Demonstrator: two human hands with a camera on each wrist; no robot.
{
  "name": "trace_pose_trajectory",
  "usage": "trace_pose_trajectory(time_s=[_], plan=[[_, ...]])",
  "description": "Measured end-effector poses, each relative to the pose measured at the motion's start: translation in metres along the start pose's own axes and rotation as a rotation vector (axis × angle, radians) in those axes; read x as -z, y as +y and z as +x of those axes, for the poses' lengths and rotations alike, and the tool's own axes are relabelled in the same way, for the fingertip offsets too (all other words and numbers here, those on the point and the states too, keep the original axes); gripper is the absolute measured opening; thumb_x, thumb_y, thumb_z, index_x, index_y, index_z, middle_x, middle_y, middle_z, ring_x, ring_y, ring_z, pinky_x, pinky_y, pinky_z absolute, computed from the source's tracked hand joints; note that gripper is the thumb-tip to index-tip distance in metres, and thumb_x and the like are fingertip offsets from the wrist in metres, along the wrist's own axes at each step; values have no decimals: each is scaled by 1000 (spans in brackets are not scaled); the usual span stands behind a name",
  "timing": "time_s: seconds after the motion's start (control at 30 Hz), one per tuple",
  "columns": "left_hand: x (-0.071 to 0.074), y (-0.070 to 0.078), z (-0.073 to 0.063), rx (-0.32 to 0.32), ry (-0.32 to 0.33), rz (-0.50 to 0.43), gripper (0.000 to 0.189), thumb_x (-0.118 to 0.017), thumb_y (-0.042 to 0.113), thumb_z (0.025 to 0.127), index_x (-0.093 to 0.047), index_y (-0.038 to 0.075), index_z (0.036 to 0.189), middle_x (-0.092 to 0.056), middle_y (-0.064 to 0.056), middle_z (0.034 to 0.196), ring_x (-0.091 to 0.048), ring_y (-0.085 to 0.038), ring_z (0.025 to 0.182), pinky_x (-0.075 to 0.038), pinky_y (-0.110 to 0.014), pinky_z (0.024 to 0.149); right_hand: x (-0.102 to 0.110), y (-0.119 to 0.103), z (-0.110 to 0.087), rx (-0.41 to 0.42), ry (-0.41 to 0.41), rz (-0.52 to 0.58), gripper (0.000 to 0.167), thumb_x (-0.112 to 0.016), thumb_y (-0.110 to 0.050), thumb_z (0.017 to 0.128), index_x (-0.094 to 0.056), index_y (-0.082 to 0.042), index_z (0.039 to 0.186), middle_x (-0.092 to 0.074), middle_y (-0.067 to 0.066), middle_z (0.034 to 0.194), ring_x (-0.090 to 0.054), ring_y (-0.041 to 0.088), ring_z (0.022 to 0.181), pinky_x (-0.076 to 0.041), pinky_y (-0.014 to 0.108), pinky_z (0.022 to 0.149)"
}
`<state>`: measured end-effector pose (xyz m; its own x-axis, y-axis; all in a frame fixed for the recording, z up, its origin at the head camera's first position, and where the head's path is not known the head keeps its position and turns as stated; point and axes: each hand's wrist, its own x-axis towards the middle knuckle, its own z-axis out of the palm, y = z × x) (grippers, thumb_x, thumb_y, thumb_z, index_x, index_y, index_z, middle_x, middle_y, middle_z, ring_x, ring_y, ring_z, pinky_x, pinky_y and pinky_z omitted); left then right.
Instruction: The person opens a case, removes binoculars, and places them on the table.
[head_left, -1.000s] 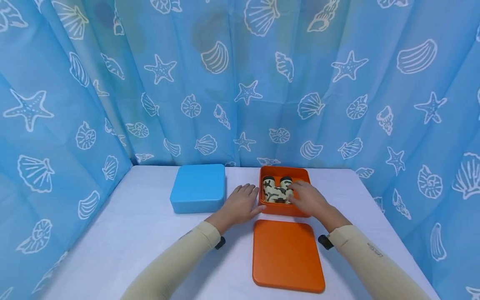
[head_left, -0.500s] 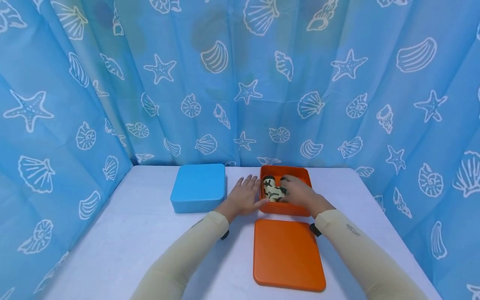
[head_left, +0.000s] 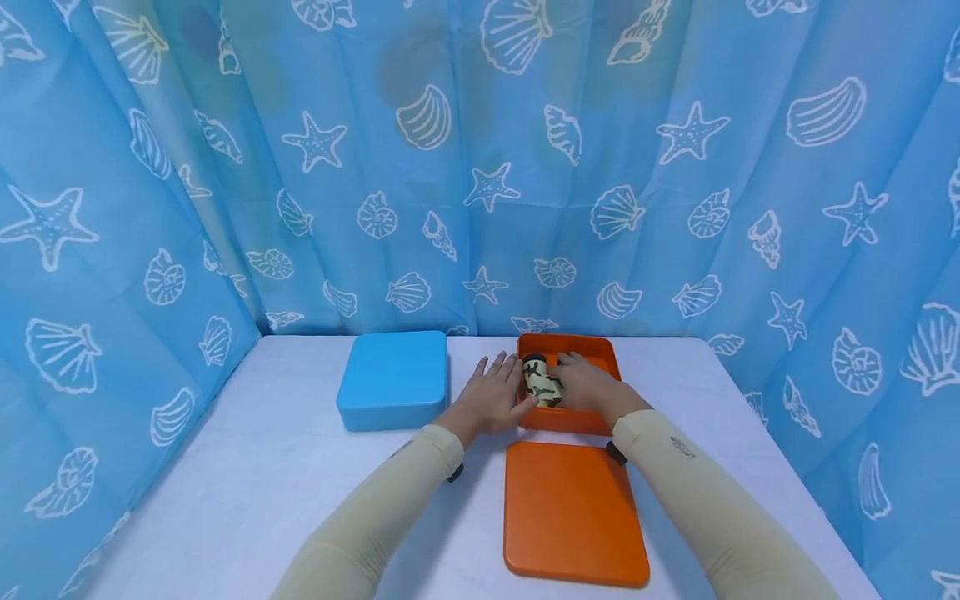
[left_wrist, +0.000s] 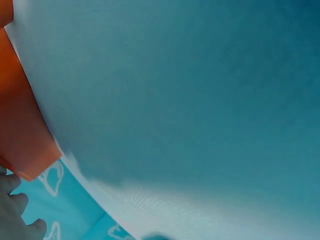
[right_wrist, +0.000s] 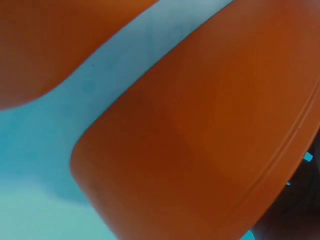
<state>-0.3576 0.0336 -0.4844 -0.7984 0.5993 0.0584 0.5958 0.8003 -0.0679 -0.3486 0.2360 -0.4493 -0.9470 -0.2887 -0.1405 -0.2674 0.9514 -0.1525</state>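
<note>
A pair of camouflage-patterned binoculars (head_left: 535, 385) sits in the orange box (head_left: 570, 422). My right hand (head_left: 587, 387) reaches inside and grips the binoculars, covering the right barrel and much of the middle. Only the left barrel, with its dark end, shows clearly. My left hand (head_left: 491, 398) lies against the box's left side, fingers extended, its thumb at the front left rim. In the left wrist view, several of its fingertips (left_wrist: 36, 228) appear near the box's orange wall (left_wrist: 25, 115). The box wall (right_wrist: 190, 130) hides most of the right hand in the right wrist view.
An orange lid (head_left: 573, 512) lies flat on the white table (head_left: 225, 492), just in front of the box. To the left stands a closed light-blue box (head_left: 393, 371). A blue curtain (head_left: 480, 167) with white shell prints surrounds the table at back and sides.
My right hand has moved left and deeper into the orange box, going from the right barrel's edge to a grip over it. The left hand has slid slightly up along the box's side.
</note>
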Motion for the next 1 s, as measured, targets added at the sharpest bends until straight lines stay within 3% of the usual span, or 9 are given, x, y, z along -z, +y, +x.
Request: trace_pose_trajectory(time_s=[0.2, 0.33, 0.67, 1.0], plan=[[-1, 0, 0, -16, -6, 1, 86, -13, 69, 95, -13, 9, 157, -11, -7, 162, -7, -26, 148, -5, -49, 117, -1, -1, 6, 2, -48, -80, 72, -73, -29, 87, -42, -5, 147, -24, 24, 155, -16, 46, 142, -24, 57, 110], [0, 0, 0, -14, -20, 9, 88, -12, 71, 94, -12, 9, 157, -11, -7, 162, -6, -26, 148, -6, -49, 117, 0, 0, 6, -21, -51, -108, 70, -71, -20, 87, -40, -3, 147, -19, 25, 157, -10, 47, 142, -21, 63, 109], [6, 2, 0, 5, -75, -24, 91, -13, 73, 93, -14, 8, 156, -14, -8, 162, -7, -26, 148, -5, -47, 117, 10, -4, -2, -41, -3, -199, 80, -71, -30, 85, -34, 2, 148, -17, 27, 156, -10, 49, 142, -18, 66, 109], [7, 3, 1, 0, -61, -49, 85, -24, 66, 97, -18, 6, 156, -16, -9, 161, -9, -27, 148, -5, -46, 117, 36, 10, -7, -83, 67, -274, 87, -68, -36, 81, -30, 5, 149, -20, 28, 155, -16, 49, 141, -17, 64, 110]])
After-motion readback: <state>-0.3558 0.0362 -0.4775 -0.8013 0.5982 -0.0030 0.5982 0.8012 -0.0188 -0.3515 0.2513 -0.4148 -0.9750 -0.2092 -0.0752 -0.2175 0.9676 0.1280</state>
